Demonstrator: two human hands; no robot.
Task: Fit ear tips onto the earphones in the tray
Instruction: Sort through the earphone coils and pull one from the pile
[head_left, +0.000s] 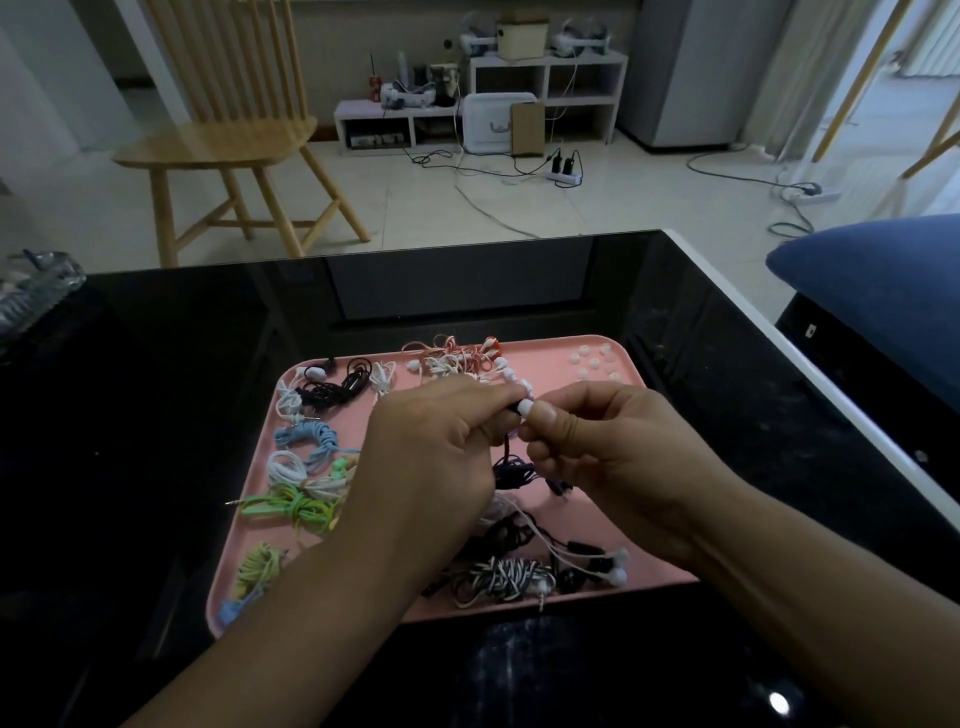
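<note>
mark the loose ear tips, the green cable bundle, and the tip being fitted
loose ear tips (592, 364), head view, middle of the white cluster in the tray's far right corner
green cable bundle (293, 506), head view, centre of the coil
ear tip being fitted (525, 408), head view, white cap between both hands' fingertips

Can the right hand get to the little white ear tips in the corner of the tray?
Probably yes. The loose ear tips lie uncovered in the pink tray, just beyond the right hand. But that hand is busy pinching a white tip.

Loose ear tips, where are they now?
Head view: the loose ear tips lie in the pink tray's far right corner, beyond the right hand.
</note>
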